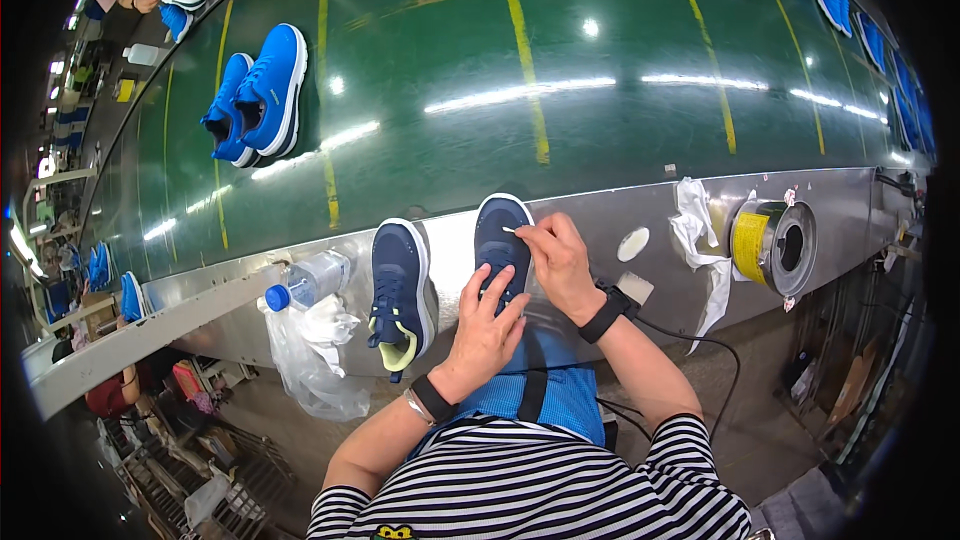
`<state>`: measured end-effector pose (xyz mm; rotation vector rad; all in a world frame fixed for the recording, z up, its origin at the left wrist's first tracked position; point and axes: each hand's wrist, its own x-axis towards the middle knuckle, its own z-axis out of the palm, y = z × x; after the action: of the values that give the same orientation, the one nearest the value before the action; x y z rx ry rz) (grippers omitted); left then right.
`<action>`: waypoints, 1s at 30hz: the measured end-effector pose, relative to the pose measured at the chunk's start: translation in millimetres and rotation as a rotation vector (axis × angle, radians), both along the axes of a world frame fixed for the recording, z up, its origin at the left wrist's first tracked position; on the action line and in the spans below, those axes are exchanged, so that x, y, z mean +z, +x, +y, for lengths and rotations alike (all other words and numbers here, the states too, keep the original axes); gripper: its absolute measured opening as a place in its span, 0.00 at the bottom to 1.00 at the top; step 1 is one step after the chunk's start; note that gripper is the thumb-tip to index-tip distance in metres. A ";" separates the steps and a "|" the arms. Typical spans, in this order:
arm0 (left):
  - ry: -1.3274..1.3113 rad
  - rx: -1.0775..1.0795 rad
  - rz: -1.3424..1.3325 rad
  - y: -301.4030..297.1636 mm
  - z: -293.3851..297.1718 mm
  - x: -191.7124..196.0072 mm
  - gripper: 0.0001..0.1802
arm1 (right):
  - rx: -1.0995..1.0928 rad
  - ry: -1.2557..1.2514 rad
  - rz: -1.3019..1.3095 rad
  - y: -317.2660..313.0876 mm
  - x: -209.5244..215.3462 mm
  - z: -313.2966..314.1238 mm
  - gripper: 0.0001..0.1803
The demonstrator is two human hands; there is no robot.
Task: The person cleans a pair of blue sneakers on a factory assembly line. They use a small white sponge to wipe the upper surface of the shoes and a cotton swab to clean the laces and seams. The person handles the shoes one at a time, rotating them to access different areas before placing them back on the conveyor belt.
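A navy sneaker (497, 228) with a white sole stands on the metal ledge, toe away from me. My left hand (482, 337) grips it over the laces, fingers spread across its upper. Between the thumb and fingertips of my right hand (560, 262) is a thin, pale stick-like piece (510, 230), its tip at the sneaker's toe; its exact kind is too small to make out. Just to the left stands a second navy sneaker (399, 265) with a lime-green lining, touched by neither hand.
Beyond the ledge runs a green conveyor belt (420, 50) with blue sneakers (268, 90). Left on the ledge lie a clear bottle (318, 278) and a plastic bag (305, 370). To the right are a white oval piece (633, 244), a white cloth (692, 225) and an open metal can (775, 246).
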<state>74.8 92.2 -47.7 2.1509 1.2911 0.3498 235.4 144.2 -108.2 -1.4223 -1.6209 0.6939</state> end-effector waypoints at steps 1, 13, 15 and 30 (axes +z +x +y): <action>-0.004 0.000 -0.002 0.2 0.1 -0.4 0.21 | -0.003 0.001 0.004 -0.8 -1.3 1.0 0.09; -0.001 0.000 -0.004 1.3 0.2 -1.7 0.19 | 0.002 -0.021 0.018 -0.8 0.3 -2.7 0.10; -0.003 0.001 -0.004 1.3 0.8 -1.2 0.19 | 0.002 -0.022 0.016 -1.1 0.3 -3.1 0.09; -0.006 0.007 -0.006 2.5 0.0 -2.4 0.18 | -0.021 -0.021 -0.021 -5.2 2.8 1.6 0.09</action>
<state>77.3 92.2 -50.1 2.1389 1.2955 0.3541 230.2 145.8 -105.5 -1.4645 -1.6169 0.6881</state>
